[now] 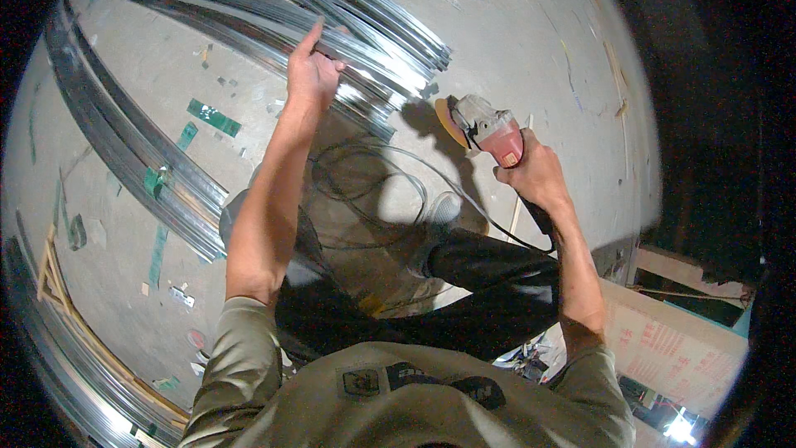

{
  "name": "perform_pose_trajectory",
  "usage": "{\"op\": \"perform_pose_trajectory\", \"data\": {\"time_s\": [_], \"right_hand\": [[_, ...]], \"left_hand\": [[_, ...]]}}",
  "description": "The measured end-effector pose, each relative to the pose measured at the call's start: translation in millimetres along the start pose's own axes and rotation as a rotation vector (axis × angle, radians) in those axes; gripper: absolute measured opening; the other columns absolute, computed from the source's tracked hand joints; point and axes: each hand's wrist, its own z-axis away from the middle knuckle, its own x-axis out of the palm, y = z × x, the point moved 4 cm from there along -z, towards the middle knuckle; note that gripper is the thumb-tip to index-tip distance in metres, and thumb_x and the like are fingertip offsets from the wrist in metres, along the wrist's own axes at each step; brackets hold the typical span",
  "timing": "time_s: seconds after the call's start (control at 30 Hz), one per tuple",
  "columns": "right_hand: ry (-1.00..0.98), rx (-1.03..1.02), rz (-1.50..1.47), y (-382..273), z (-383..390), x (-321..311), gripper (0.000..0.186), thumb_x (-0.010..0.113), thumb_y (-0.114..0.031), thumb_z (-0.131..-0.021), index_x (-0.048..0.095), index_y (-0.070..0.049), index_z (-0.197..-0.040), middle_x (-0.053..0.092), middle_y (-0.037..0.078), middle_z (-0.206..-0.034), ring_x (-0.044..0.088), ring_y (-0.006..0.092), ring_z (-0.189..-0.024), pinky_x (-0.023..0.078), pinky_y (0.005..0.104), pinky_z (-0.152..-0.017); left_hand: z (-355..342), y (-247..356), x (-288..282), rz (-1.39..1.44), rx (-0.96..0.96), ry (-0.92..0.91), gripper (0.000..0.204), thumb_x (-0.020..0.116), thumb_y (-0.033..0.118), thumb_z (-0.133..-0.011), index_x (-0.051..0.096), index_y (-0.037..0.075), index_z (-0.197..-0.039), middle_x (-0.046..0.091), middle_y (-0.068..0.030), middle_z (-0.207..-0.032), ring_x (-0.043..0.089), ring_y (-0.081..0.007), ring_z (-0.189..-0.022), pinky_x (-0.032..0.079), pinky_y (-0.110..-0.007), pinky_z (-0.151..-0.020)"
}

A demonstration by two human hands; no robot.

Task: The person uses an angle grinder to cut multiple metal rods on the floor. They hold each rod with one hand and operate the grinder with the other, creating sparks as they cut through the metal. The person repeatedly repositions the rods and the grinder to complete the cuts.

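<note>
My right hand (535, 170) is wrapped round the body of an angle grinder (504, 139), red with a grey head. Its tan disc (450, 122) faces left, held apart from the metal. My left hand (313, 76) is over a bundle of long shiny metal profiles (377, 46), index finger stretched out and thumb apart from it. Whether it touches the profiles is hard to tell. The cut ends of the bundle lie between the hand and the grinder. From the grinder's rear a black cord (497, 222) runs down and loops on the floor below the bundle.
More metal profiles (124, 129) curve along the left, with another stack and wooden strips (70, 311) at lower left. Green tape scraps (214, 117) litter the concrete floor. My shoe (445, 209) stands beside the cord loops. A cardboard box (672, 340) sits at lower right.
</note>
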Motion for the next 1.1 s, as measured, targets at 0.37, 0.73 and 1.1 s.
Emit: {"op": "perform_pose_trajectory", "data": {"time_s": [0.37,0.73,1.1], "right_hand": [[0.026,-0.045,-0.018,-4,5,-6,0.060,0.080,-0.027,-0.067,0.057,0.003,-0.114,0.071,0.029,-0.092,0.070,0.0465,-0.089,0.056,0.0514,-0.081],[-0.017,-0.028,-0.010,-2,2,-4,0.061,0.079,-0.028,-0.067,0.057,0.004,-0.114,0.071,0.028,-0.092,0.070,0.0459,-0.090,0.056,0.0506,-0.081],[-0.029,-0.033,-0.005,-3,4,-6,0.061,0.080,-0.028,-0.066,0.057,0.004,-0.113,0.071,0.028,-0.092,0.070,0.0456,-0.089,0.056,0.0499,-0.080]], "left_hand": [[0,0,-15,-0.319,0.014,-0.012,0.040,0.073,0.028,-0.096,0.061,-0.004,-0.117,0.067,-0.0100,-0.103,0.065,-0.0171,-0.086,0.057,-0.033,-0.071],[-1,-23,-10,-0.407,-0.017,0.014,0.048,0.074,0.035,-0.094,0.060,-0.006,-0.116,0.067,-0.0123,-0.102,0.067,-0.0205,-0.085,0.059,-0.033,-0.072],[-6,-27,-12,-0.447,-0.062,0.055,0.051,0.075,0.034,-0.094,0.059,-0.003,-0.124,0.068,-0.0127,-0.115,0.067,-0.0226,-0.103,0.059,-0.035,-0.079]]}}
